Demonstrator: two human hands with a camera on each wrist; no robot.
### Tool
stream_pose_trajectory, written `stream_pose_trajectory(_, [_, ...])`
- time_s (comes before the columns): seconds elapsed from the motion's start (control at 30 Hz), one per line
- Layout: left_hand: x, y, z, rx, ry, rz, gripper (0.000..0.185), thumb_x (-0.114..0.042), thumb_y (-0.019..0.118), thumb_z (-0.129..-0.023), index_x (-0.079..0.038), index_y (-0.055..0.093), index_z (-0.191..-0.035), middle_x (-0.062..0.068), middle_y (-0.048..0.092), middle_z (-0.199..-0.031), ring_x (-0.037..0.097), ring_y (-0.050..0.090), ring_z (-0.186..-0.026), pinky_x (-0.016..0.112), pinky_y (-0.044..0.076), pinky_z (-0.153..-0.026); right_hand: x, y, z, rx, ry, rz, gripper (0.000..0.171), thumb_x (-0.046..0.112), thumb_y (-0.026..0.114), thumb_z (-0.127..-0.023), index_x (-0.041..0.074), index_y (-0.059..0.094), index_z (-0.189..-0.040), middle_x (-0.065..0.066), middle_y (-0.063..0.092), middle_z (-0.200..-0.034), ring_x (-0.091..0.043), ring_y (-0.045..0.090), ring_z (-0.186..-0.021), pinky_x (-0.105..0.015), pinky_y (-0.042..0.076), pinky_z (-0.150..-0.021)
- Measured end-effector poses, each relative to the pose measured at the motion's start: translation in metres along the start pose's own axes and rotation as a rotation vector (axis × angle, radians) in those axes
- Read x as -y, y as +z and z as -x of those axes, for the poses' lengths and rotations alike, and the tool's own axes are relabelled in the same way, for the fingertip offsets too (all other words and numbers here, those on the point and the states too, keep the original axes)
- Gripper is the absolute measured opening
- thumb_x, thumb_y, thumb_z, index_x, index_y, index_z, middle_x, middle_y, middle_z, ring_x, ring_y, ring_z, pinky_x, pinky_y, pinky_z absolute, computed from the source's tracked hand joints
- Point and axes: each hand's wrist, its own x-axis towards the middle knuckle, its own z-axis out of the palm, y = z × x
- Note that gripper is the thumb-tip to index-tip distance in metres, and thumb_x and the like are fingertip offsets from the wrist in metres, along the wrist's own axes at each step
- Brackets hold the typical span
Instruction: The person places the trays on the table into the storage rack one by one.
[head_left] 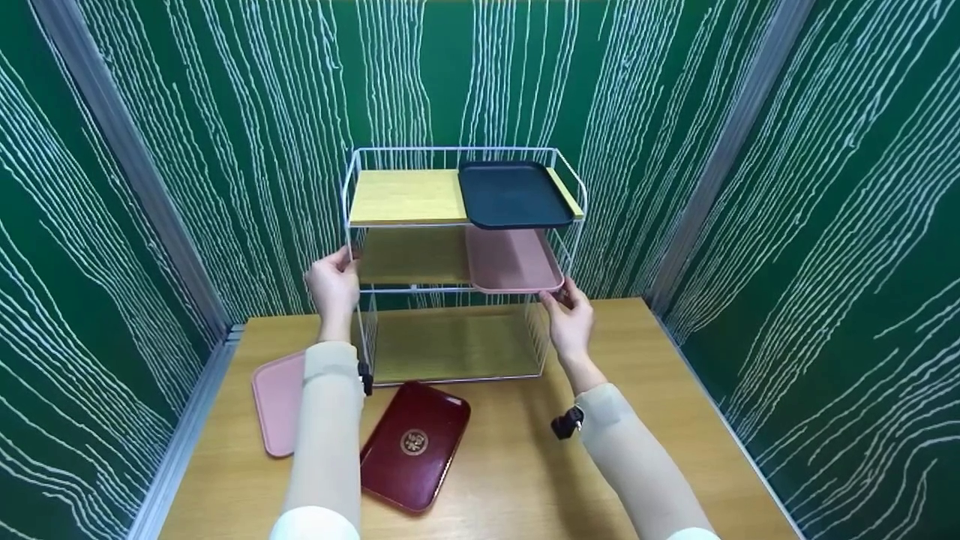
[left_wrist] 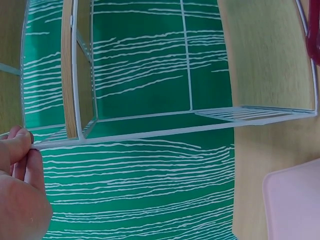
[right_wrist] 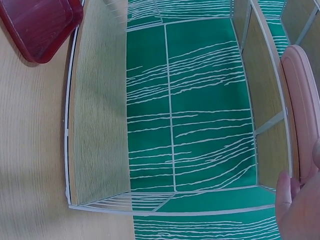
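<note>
A three-tier white wire rack (head_left: 457,289) with wooden shelves stands on the table. My left hand (head_left: 334,285) pinches the rack's left side wire between thumb and fingers, just above the middle shelf; the left wrist view shows the fingertips (left_wrist: 22,137) on the wire. My right hand (head_left: 571,319) grips the rack's right front corner at the middle shelf, its fingers partly hidden. Right above that hand is the corner of a pink tray (head_left: 514,259), which lies on the right half of the middle shelf. A dark navy tray (head_left: 516,195) lies on the top shelf, also at the right.
A dark red tray (head_left: 414,446) with a round gold emblem lies on the wooden table (head_left: 510,465) in front of the rack. Another pink tray (head_left: 277,405) lies at the left, partly under my left forearm. Green walls (head_left: 825,247) with white lines enclose the table.
</note>
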Motion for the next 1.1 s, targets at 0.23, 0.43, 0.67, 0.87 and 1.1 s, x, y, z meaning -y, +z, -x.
stream_pose_trajectory(0.23, [-0.003, -0.001, 0.000, 0.019, -0.005, 0.013, 0.031, -0.001, 0.070, -0.103, -0.004, 0.075, -0.133, 0.015, 0.076, -0.127, 0.029, 0.072, -0.114, 0.046, 0.059, -0.097, 0.000, 0.001, 0.000, -0.020, -0.015, 0.052, 0.059, 0.007, 0.081, -0.096, -0.007, 0.057, -0.149, -0.026, 0.065, -0.135, -0.038, 0.064, -0.119, -0.045, 0.052, -0.106])
stream_pose_trajectory(0.43, [-0.001, 0.000, 0.001, 0.024, -0.009, 0.013, 0.030, -0.002, 0.070, -0.103, -0.005, 0.076, -0.132, 0.014, 0.076, -0.127, 0.028, 0.073, -0.114, 0.045, 0.059, -0.096, -0.001, 0.001, 0.000, -0.049, 0.001, 0.074, 0.058, 0.009, 0.083, -0.095, -0.005, 0.061, -0.146, -0.024, 0.067, -0.133, -0.035, 0.066, -0.116, -0.032, 0.053, -0.099])
stream_pose_trajectory(0.67, [0.000, -0.002, 0.000, 0.025, -0.017, -0.003, 0.031, -0.003, 0.070, -0.104, -0.005, 0.074, -0.134, 0.016, 0.076, -0.128, 0.029, 0.072, -0.114, 0.044, 0.059, -0.097, -0.001, 0.005, 0.004, -0.137, 0.011, 0.074, 0.049, 0.014, 0.087, -0.092, 0.001, 0.071, -0.137, -0.020, 0.073, -0.124, -0.033, 0.070, -0.112, -0.038, 0.056, -0.096])
stream_pose_trajectory(0.87, [-0.001, -0.002, 0.001, 0.013, 0.001, 0.011, 0.030, -0.001, 0.070, -0.103, -0.003, 0.075, -0.133, 0.017, 0.076, -0.125, 0.030, 0.073, -0.111, 0.045, 0.059, -0.095, -0.001, 0.010, 0.004, -0.184, 0.015, 0.128, 0.046, 0.017, 0.088, -0.091, 0.004, 0.075, -0.133, -0.018, 0.076, -0.120, -0.029, 0.072, -0.108, -0.041, 0.056, -0.097])
stream_pose_trajectory(1.1, [-0.003, 0.000, 0.002, 0.019, -0.018, 0.023, 0.031, 0.000, 0.070, -0.103, -0.001, 0.074, -0.133, 0.017, 0.076, -0.126, 0.031, 0.072, -0.115, 0.045, 0.058, -0.099, -0.001, 0.011, 0.005, -0.198, -0.003, 0.141, 0.044, 0.018, 0.089, -0.091, 0.005, 0.077, -0.131, -0.015, 0.077, -0.118, -0.027, 0.072, -0.103, -0.032, 0.055, -0.089])
